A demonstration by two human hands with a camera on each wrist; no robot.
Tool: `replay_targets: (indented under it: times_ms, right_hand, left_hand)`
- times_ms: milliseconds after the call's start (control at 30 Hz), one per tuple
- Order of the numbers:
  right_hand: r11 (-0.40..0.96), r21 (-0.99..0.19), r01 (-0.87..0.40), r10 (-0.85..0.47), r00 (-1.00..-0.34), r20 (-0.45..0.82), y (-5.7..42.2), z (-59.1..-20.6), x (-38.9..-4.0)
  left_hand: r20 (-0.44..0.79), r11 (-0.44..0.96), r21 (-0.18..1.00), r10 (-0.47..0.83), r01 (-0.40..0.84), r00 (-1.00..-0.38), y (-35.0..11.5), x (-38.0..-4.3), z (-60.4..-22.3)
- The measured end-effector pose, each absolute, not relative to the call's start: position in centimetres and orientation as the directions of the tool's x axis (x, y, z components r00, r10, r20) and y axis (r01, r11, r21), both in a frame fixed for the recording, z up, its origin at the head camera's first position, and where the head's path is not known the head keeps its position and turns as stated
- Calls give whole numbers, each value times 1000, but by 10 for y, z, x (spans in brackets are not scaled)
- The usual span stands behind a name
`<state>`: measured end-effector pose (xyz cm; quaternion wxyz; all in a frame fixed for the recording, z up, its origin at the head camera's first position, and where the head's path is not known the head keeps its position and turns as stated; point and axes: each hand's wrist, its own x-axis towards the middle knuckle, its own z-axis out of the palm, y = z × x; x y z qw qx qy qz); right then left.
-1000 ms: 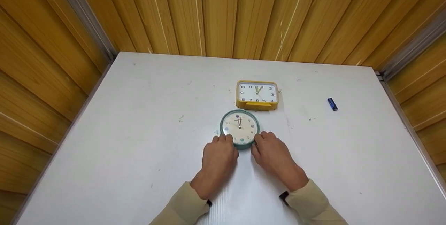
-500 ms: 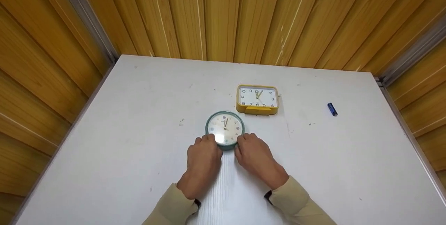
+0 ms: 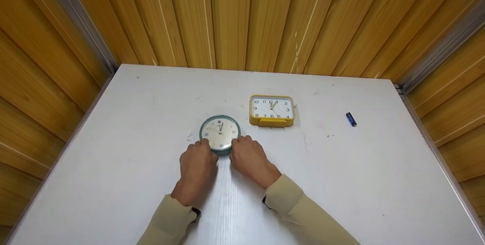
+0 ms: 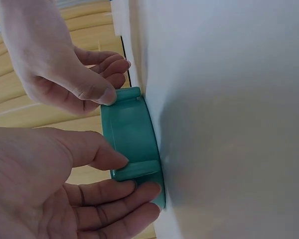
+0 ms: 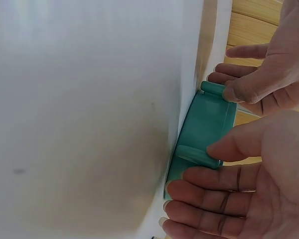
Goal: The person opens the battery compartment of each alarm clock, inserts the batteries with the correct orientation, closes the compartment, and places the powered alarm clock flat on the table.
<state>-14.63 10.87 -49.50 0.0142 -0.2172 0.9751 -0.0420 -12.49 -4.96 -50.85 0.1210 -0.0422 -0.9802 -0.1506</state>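
Note:
A round alarm clock (image 3: 219,126) with a green rim and a cream dial lies face up on the white table (image 3: 125,131). My left hand (image 3: 197,161) holds its lower left side, and my right hand (image 3: 248,158) holds its lower right side. In the left wrist view, the left thumb and fingers pinch a small green foot (image 4: 137,170) on the clock's side. The right wrist view has the right thumb and fingers pinching the other foot (image 5: 197,156). The curled fingertips are partly hidden in the head view.
Just behind and right of the round clock is a rectangular yellow alarm clock (image 3: 271,110), also dial up. A blue battery (image 3: 351,119) lies farther right. Yellow wood-patterned walls (image 3: 227,17) bound the table at the back and both sides.
Both hands have moved the round clock left across the table, from just in front of the yellow clock to its left. The yellow clock and battery stay in place; the head view shifts slightly.

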Motion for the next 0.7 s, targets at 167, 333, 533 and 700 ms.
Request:
replay_targets:
  times_ms: [167,333,533,700]
  right_hand:
    - [911,-69,-406,-409,-911,-49,95,-493,-158]
    - [918,-65,-392,-396,-915,-73,84,-491,-167]
    - [927,-38,-373,-375,-923,-88,74,-490,-175]
    - [924,4,-383,-382,-923,-49,68,-491,-179]
  left_hand:
    - [200,945,311,36,99,-979,-59,-135,-505]
    - [189,943,320,34,94,-981,-68,-143,-503]
    - [170,937,338,28,85,-985,-74,-153,-503]
    - [148,934,352,17,69,-989,-77,-159,-501]
